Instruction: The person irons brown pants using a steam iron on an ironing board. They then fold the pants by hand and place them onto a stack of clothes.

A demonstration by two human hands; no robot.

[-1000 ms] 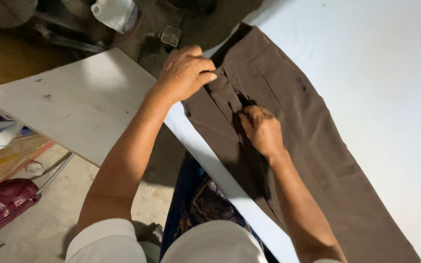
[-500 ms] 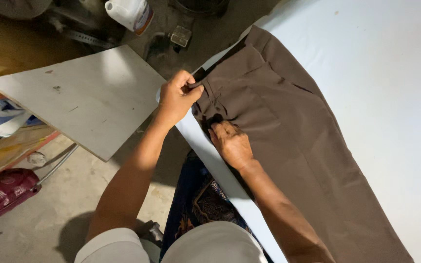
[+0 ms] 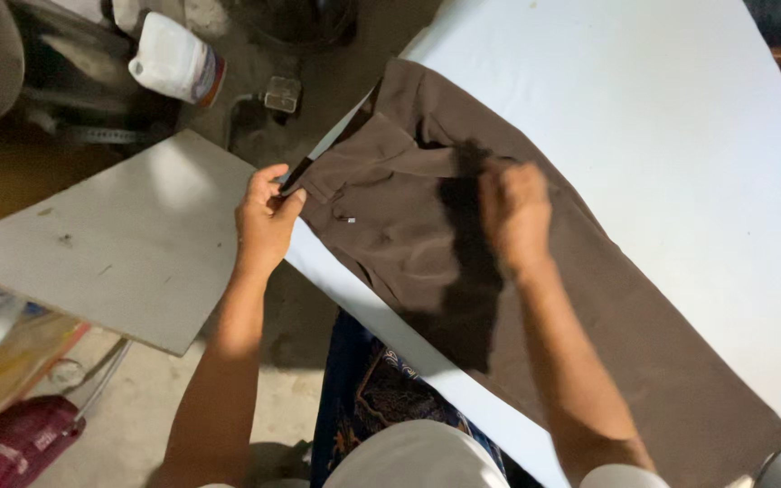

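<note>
A: How many garments are out?

B: One. A single pair of brown trousers [image 3: 589,298] lies flat on the white counter [image 3: 680,117], running from the waistband at the upper left down toward the lower right corner, along the counter's near edge.

A: And the hands?

B: Two, both the person's own. The left hand [image 3: 266,217] is closed on the waistband corner at the counter's edge, fingers curled round the cloth and a dark strip of it. The right hand [image 3: 515,210] is over the seat of the trousers, fingers bent downward; it is blurred, so I cannot tell whether it grips the fabric or only presses on it. The two hands are well apart, with the upper part of the trousers between them.

A: Anything else around?

B: One grey board [image 3: 119,244] to the left, beside the left hand. One white plastic jug [image 3: 174,61] on the floor beyond it, lying tilted. One dark red appliance [image 3: 13,447] at the lower left corner. One piece of dark blue patterned cloth [image 3: 372,389] below the counter's edge, near the person's lap.
</note>
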